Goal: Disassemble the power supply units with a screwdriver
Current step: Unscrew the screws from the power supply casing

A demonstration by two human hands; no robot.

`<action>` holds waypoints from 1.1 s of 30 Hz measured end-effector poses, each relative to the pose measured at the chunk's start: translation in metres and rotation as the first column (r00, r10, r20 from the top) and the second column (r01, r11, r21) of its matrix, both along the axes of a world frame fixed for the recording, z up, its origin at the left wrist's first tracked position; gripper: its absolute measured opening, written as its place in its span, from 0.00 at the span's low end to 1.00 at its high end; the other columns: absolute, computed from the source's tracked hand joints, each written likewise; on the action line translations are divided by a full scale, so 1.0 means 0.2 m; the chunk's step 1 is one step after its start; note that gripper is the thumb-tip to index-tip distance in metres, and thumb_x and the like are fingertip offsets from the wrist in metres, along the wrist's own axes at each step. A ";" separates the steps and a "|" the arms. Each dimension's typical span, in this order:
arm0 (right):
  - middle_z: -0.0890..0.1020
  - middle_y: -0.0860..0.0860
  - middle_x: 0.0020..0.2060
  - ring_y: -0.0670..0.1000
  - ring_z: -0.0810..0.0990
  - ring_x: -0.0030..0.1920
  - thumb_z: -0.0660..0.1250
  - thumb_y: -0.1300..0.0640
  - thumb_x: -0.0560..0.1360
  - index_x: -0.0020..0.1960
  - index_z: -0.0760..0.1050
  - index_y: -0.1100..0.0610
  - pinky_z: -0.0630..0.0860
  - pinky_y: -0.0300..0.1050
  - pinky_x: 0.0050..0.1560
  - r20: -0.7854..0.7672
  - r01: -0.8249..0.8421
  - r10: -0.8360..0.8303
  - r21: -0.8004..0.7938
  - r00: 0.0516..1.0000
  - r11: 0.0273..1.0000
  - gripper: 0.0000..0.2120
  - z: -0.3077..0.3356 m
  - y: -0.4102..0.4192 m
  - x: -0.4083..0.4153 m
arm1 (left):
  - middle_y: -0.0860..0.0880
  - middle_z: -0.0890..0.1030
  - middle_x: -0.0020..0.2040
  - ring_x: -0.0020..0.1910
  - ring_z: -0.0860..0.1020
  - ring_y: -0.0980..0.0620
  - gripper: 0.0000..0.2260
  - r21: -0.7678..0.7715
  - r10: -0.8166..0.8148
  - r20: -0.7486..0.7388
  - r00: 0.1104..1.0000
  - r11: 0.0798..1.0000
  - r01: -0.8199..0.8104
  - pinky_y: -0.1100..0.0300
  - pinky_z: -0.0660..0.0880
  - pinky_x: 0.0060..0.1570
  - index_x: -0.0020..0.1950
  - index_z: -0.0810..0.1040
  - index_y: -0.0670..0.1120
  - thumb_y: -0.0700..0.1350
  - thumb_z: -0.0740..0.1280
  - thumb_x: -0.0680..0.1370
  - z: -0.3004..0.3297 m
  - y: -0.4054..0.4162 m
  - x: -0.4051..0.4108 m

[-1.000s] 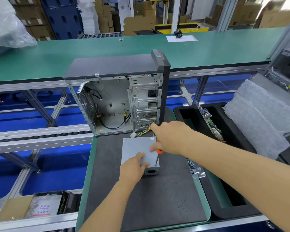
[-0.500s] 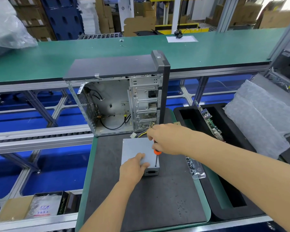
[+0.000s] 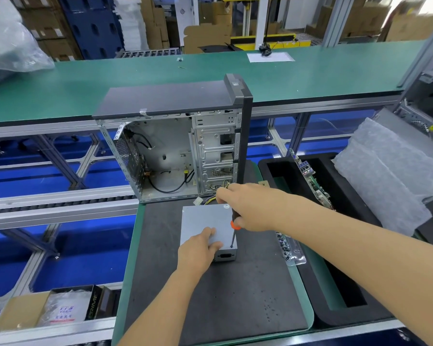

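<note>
Hands (image 3: pixel 250 208) over dark mat (image 3: pixel 235 308)

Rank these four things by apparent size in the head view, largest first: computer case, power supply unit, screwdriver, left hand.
1. computer case
2. power supply unit
3. left hand, though it is nearer the camera, which makes this rank unsure
4. screwdriver, partly hidden in the right hand

A: Legible text?
B: "PRIME" in gold on the black box side (image 3: pixel 94 306), lower left. Bag (image 3: pixel 63 311) beside it: "115"-like blue characters, red line beneath, not reliably readable.
</note>
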State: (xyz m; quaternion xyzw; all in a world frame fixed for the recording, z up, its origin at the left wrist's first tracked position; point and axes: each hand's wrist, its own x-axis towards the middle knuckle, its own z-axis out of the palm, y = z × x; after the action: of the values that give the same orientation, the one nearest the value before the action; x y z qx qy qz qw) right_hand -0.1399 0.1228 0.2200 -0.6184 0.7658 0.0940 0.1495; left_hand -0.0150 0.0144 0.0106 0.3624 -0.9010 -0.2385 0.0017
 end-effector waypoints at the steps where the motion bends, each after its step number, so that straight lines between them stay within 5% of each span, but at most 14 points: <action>1: 0.72 0.52 0.51 0.58 0.75 0.52 0.70 0.46 0.75 0.65 0.64 0.55 0.70 0.49 0.42 -0.052 0.038 -0.037 0.033 0.998 0.999 0.25 0.00 0.00 0.01 | 0.57 0.79 0.64 0.58 0.78 0.52 0.20 -0.003 0.002 0.000 1.000 1.000 -0.002 0.57 0.73 0.48 0.72 0.68 0.54 0.59 0.61 0.82 0.00 0.00 0.00; 3: 0.72 0.54 0.47 0.61 0.75 0.49 0.64 0.39 0.77 0.65 0.66 0.57 0.70 0.50 0.41 -0.214 0.063 -0.043 0.089 0.976 0.994 0.27 0.00 -0.01 0.01 | 0.56 0.80 0.63 0.58 0.78 0.52 0.20 -0.010 0.005 0.001 1.000 1.000 -0.005 0.57 0.72 0.48 0.72 0.68 0.55 0.59 0.61 0.82 0.00 0.00 0.00; 5: 0.75 0.56 0.53 0.60 0.75 0.47 0.58 0.42 0.81 0.66 0.67 0.58 0.71 0.50 0.41 -0.297 -0.008 0.027 0.066 0.954 0.998 0.22 -0.01 -0.01 0.00 | 0.57 0.79 0.63 0.59 0.78 0.52 0.20 -0.009 0.005 -0.003 1.000 1.000 -0.005 0.57 0.73 0.49 0.72 0.68 0.55 0.59 0.61 0.82 0.00 0.00 0.00; 8: 0.74 0.53 0.58 0.57 0.75 0.48 0.64 0.51 0.79 0.66 0.66 0.55 0.74 0.49 0.43 -0.203 -0.068 0.067 0.000 0.977 0.998 0.18 -0.01 0.01 -0.01 | 0.56 0.80 0.63 0.59 0.78 0.52 0.20 -0.006 0.004 -0.004 1.000 1.000 -0.004 0.56 0.74 0.50 0.72 0.68 0.54 0.59 0.61 0.82 0.00 0.00 0.00; 12: 0.71 0.52 0.48 0.57 0.70 0.43 0.68 0.42 0.76 0.62 0.66 0.55 0.75 0.51 0.44 -0.178 -0.021 0.031 0.058 0.984 0.998 0.24 0.00 0.01 -0.01 | 0.55 0.80 0.61 0.57 0.78 0.51 0.20 -0.007 0.009 0.000 1.000 1.000 -0.009 0.57 0.72 0.47 0.72 0.69 0.54 0.59 0.61 0.82 0.00 0.00 0.00; 16: 0.70 0.55 0.58 0.57 0.74 0.52 0.60 0.61 0.82 0.71 0.66 0.54 0.73 0.50 0.41 -0.368 -0.196 0.218 0.096 0.904 0.976 0.18 -0.01 0.01 0.00 | 0.56 0.80 0.62 0.59 0.78 0.52 0.21 -0.001 0.011 -0.003 1.000 1.000 -0.011 0.57 0.73 0.48 0.73 0.68 0.55 0.60 0.61 0.82 -0.01 0.00 0.00; 22: 0.73 0.53 0.51 0.55 0.74 0.51 0.66 0.54 0.76 0.62 0.68 0.55 0.70 0.46 0.43 0.009 -0.051 0.052 -0.105 0.999 0.993 0.17 -0.01 -0.01 0.01 | 0.56 0.81 0.61 0.57 0.78 0.51 0.20 0.002 0.011 0.001 1.000 1.000 -0.011 0.56 0.74 0.49 0.72 0.68 0.55 0.60 0.61 0.82 -0.01 0.00 0.00; 25: 0.66 0.51 0.37 0.57 0.73 0.44 0.62 0.39 0.78 0.58 0.70 0.55 0.72 0.49 0.39 -0.199 0.013 -0.018 -0.026 0.980 1.000 0.20 -0.02 -0.02 0.04 | 0.57 0.80 0.61 0.56 0.79 0.51 0.20 -0.001 0.009 0.005 1.000 1.000 -0.009 0.57 0.73 0.47 0.73 0.67 0.56 0.59 0.61 0.82 -0.01 0.00 0.00; 28: 0.68 0.53 0.38 0.59 0.75 0.43 0.55 0.43 0.83 0.63 0.70 0.51 0.74 0.49 0.38 -0.396 -0.081 0.067 -0.019 0.916 0.997 0.16 -0.01 -0.02 0.04 | 0.57 0.79 0.63 0.59 0.77 0.52 0.21 0.002 0.008 0.007 1.000 1.000 -0.008 0.58 0.71 0.46 0.73 0.67 0.55 0.59 0.60 0.82 -0.01 0.00 0.00; 33: 0.72 0.53 0.56 0.57 0.74 0.55 0.66 0.48 0.77 0.67 0.63 0.52 0.71 0.49 0.44 -0.060 -0.054 0.049 -0.091 0.997 0.994 0.22 -0.03 0.01 0.00 | 0.58 0.79 0.63 0.58 0.78 0.52 0.20 0.000 0.004 0.012 1.000 1.000 -0.004 0.58 0.69 0.43 0.72 0.68 0.54 0.59 0.60 0.82 -0.01 0.00 0.00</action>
State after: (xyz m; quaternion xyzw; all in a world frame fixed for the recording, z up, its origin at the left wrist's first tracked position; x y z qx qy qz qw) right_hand -0.1390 0.1240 0.2147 -0.6412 0.7572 0.0798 0.0959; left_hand -0.0149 0.0144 0.0081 0.3657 -0.9003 -0.2362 -0.0031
